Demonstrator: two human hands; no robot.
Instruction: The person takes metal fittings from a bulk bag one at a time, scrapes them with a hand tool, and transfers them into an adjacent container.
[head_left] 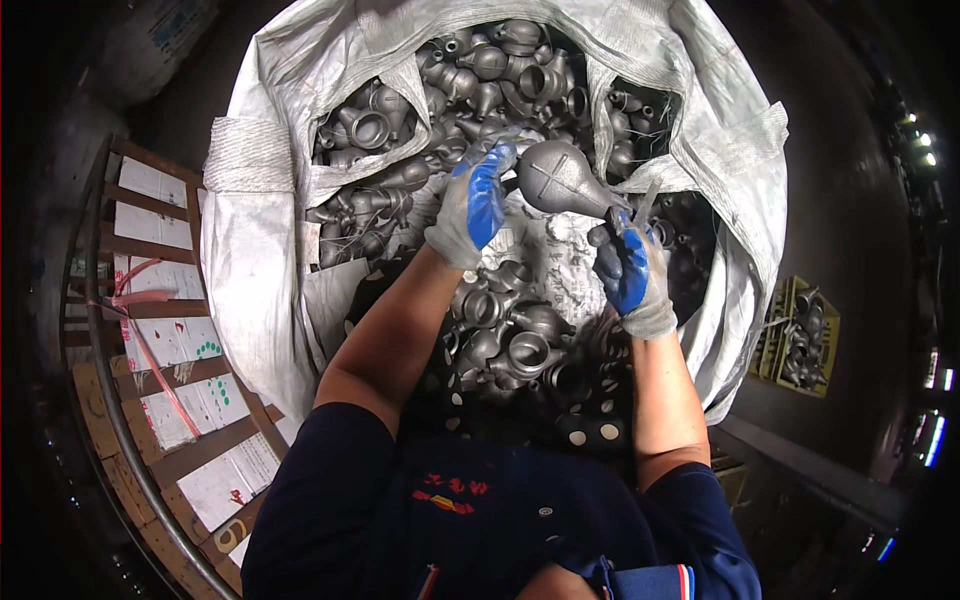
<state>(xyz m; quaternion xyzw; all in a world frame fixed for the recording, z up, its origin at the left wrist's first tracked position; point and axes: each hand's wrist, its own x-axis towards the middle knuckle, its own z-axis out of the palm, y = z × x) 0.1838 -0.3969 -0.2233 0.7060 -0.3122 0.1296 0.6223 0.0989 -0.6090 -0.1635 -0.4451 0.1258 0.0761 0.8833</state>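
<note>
Both my hands wear white gloves with blue palms. My right hand grips the narrow neck of a grey bulb-shaped part; a thin pale tool stands up beside its fingers. The part's round end, with a raised cross on it, points left. My left hand is just left of that round end, its fingers closed together near the loose parts; whether it holds anything is hidden. More grey hollow parts lie in my lap on dark dotted cloth, under my hands.
A large white woven bag surrounds the work area, full of grey parts. Its straps cross the opening. At the left stands a slatted rack with white cards. A yellow crate of parts is at the right.
</note>
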